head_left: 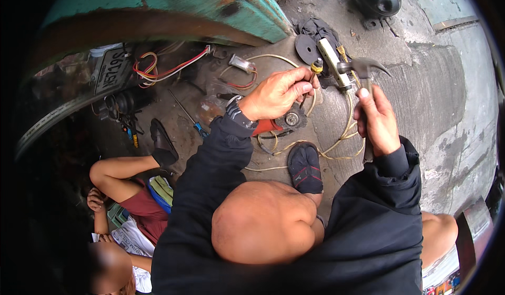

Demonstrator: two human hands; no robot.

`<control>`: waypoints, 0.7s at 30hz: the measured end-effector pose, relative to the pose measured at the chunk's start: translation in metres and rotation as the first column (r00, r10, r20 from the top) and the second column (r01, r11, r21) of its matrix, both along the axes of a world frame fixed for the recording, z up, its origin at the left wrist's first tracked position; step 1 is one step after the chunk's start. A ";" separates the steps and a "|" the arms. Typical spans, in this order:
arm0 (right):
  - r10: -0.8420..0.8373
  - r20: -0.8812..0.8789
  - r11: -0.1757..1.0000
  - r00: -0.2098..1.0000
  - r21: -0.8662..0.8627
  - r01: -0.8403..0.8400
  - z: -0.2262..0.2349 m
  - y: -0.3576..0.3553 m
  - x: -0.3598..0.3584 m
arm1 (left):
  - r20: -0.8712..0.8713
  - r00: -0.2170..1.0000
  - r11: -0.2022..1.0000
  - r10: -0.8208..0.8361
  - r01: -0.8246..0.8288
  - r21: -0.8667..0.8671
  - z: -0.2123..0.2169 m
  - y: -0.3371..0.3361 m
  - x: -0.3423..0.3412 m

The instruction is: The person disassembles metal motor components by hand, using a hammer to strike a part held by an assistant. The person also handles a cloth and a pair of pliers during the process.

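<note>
My left hand (281,96) is closed round what looks like a screwdriver (316,68), its yellow and black handle end sticking up past my fingers. The dark shaft points down toward a red angle grinder (292,119) on the ground; whether the tip touches it I cannot tell. In my right hand (377,119) a claw hammer (363,66) is gripped by the handle, its head raised just right of the screwdriver's top. A white power strip (329,58) lies behind the hammer head, with pale cords (344,132) running from it.
Beside the power strip lie a black disc (306,49) and dark cloth (320,29). A blue-handled screwdriver (200,129) and coloured wires (152,74) are at left. A teal metal panel (173,3) overhangs the far left. Another person (131,205) sits at lower left.
</note>
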State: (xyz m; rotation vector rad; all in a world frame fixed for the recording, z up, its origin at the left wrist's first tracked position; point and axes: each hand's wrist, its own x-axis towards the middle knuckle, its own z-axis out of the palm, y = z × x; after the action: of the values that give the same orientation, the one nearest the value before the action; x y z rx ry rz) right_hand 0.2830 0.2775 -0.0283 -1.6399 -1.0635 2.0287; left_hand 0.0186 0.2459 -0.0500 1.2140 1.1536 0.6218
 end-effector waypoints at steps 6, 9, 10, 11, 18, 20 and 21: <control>-0.154 -0.092 0.973 0.984 0.160 0.167 0.000 -0.031 0.027 | -0.049 0.999 0.999 0.015 -0.013 0.039 -0.005 -0.017 -0.004; 0.025 -0.048 0.994 0.999 0.108 -0.019 -0.001 -0.024 0.034 | -0.038 0.997 0.997 0.068 -0.067 0.026 -0.007 -0.027 -0.001; 0.109 -0.033 0.991 0.994 0.088 -0.105 -0.001 -0.020 0.037 | -0.062 0.995 0.996 0.080 -0.077 0.040 -0.008 -0.030 0.000; 0.102 -0.053 0.991 0.993 0.095 -0.097 0.001 -0.020 0.035 | -0.088 0.993 0.996 0.085 -0.081 0.047 -0.008 -0.034 0.001; 0.167 -0.108 0.953 0.980 0.271 -0.133 0.031 -0.016 0.024 | -0.147 0.987 0.991 0.068 -0.083 -0.100 -0.008 -0.041 0.002; 0.193 -0.099 0.931 0.976 0.334 -0.150 0.038 -0.010 0.024 | -0.141 0.985 0.994 0.104 -0.109 -0.030 -0.010 -0.042 0.005; 0.208 -0.094 0.916 0.974 0.367 -0.160 0.041 -0.007 0.024 | -0.137 0.983 0.992 0.124 -0.124 0.008 -0.012 -0.044 0.005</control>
State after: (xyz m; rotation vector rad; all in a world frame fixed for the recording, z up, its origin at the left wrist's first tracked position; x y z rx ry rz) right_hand 0.3070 0.2702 0.0128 -1.2449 -1.4842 1.8793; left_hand 0.0233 0.2024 -0.0615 1.2057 1.3533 0.6387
